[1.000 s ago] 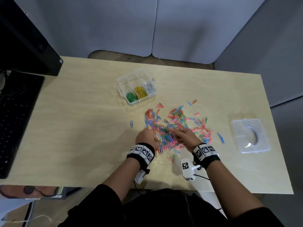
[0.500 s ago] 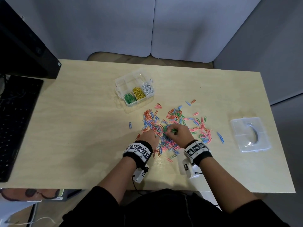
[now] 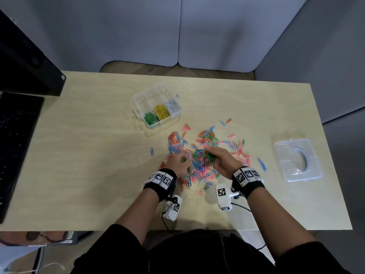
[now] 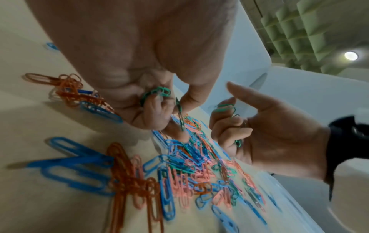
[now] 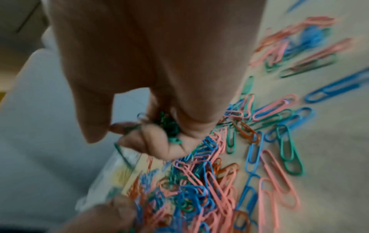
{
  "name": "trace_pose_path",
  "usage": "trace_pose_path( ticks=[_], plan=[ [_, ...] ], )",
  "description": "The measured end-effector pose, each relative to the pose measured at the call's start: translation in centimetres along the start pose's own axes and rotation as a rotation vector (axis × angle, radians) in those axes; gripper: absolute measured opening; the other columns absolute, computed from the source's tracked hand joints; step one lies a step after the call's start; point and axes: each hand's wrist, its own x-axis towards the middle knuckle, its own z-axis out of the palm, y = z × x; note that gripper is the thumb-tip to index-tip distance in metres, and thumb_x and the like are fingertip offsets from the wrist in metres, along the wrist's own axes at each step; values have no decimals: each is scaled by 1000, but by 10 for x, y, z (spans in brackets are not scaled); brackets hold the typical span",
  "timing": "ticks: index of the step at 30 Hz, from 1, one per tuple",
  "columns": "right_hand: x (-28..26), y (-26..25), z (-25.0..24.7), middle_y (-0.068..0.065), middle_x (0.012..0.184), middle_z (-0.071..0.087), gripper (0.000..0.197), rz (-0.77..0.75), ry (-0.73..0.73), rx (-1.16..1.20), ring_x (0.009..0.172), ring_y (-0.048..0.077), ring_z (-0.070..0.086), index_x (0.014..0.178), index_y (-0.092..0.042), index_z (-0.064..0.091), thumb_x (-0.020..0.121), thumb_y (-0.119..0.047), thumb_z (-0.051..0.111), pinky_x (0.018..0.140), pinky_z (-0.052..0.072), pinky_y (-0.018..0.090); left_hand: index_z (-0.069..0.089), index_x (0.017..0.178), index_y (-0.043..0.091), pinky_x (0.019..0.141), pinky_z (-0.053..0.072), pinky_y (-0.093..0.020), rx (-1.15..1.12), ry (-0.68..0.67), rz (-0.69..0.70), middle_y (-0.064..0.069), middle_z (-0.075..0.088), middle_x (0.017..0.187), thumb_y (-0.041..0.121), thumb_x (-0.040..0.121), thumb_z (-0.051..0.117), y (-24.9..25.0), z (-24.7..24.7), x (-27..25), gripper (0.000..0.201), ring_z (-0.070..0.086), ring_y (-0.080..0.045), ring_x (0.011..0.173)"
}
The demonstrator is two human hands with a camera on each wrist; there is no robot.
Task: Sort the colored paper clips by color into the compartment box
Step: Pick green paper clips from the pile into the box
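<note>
A black monitor (image 3: 29,62) and a dark keyboard (image 3: 15,147) sit at the far-left edge of the pale wooden table (image 3: 88,165), well apart from the work. Over on the right lies a clear plastic lid (image 3: 297,160), flat and on its own. Nothing stands between the hands and the box.

The loose paper clips (image 3: 203,155) spread in a heap across the middle of the table — blue, pink, orange and green all tangled, with a few strays at the edges, one blue clip (image 3: 151,151) lying alone to the left.

The left hand (image 3: 177,162) is down at the heap's left side, fingers curled round a small bunch of green clips (image 4: 157,93), with one more pinched between thumb and fingertip. The right hand (image 3: 221,161) is just beside it over the heap's middle, fingers curled round its own clutch of green clips (image 5: 168,126), the thumb sticking out free.

The compartment box (image 3: 138,99) stands far and left of the heap, open — its near row holds green clips on the left, yellow in the middle and white on the right; the far row looks bare, though it is hard to be sure through the clear plastic.
</note>
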Motion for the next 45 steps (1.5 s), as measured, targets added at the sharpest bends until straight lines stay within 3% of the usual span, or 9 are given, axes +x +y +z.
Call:
trace_pose_path(
  ticks=[3, 10, 15, 22, 26, 31, 37, 42, 45],
  plan=[
    [10, 2, 6, 1, 58, 51, 26, -56, 81, -329, 53, 14, 44, 69, -11, 55, 87, -17, 73, 53, 40, 23, 50, 80, 13, 49, 36, -9, 79, 167, 69, 8, 58, 64, 11, 86, 61, 0, -3, -3, 13, 52, 4, 50],
    [32, 7, 2, 4, 66, 56, 30, -219, 207, -1021, 56, 18, 48, 92, -19, 69, 75, -40, 83, 56, 44, 31, 65, 97, 24, 61, 41, -7, 53, 93, 59, 7, 68, 80, 5, 95, 46, -8, -14, 10, 27, 59, 6, 68],
    [42, 11, 10, -3, 93, 71, 26, -274, 226, -1401, 79, 14, 63, 96, -24, 71, 80, -44, 76, 74, 56, 36, 66, 80, 21, 67, 43, -27, -61, 115, -6, 5, 58, 60, 8, 94, 41, -6, -16, 13, 32, 55, -15, 62],
    [39, 10, -2, -2, 82, 63, 18, -313, 184, -1285, 70, 13, 54, 80, -13, 70, 88, -28, 72, 66, 43, 28, 47, 67, 15, 60, 32, -31, 1, 212, -60, -3, 47, 62, 16, 86, 39, -6, -21, 12, 20, 43, -23, 62],
    [25, 4, -12, 2, 86, 73, 30, -184, 224, -799, 68, 7, 60, 80, -10, 70, 88, -39, 71, 71, 51, 26, 38, 52, 16, 51, 27, -29, 235, 254, -79, 0, 38, 50, 30, 89, 51, -5, -23, 3, 41, 38, -23, 53],
    [10, -8, -12, 16, 96, 69, 16, -14, 77, -148, 74, 19, 58, 90, 1, 67, 92, -15, 65, 67, 48, 28, 67, 58, 19, 48, 36, -18, 467, 201, -78, 7, 63, 58, 42, 73, 73, -11, -16, 1, 28, 60, -11, 57],
    [-5, -24, -4, 6, 77, 65, 8, -109, 5, -277, 67, 16, 57, 79, -14, 73, 85, -17, 70, 73, 48, 29, 79, 77, 21, 62, 54, -24, 572, 185, -24, 6, 74, 76, 29, 79, 69, -6, -14, -1, 13, 67, -17, 68],
    [-10, -29, -2, -5, 84, 71, 6, -180, 89, -553, 66, -2, 60, 82, -12, 72, 88, -14, 72, 65, 45, 13, 76, 79, 18, 67, 57, -30, 617, 161, -14, 3, 73, 79, 31, 85, 66, -9, -17, 1, 17, 67, -21, 73],
    [-10, -27, -2, -3, 73, 65, 11, -170, 89, -513, 63, 7, 54, 79, -9, 68, 90, -5, 66, 63, 42, 22, 67, 86, 13, 73, 56, -35, 640, 132, -6, -3, 69, 86, 29, 90, 56, -8, -16, 2, 20, 65, -24, 80]
  ],
)
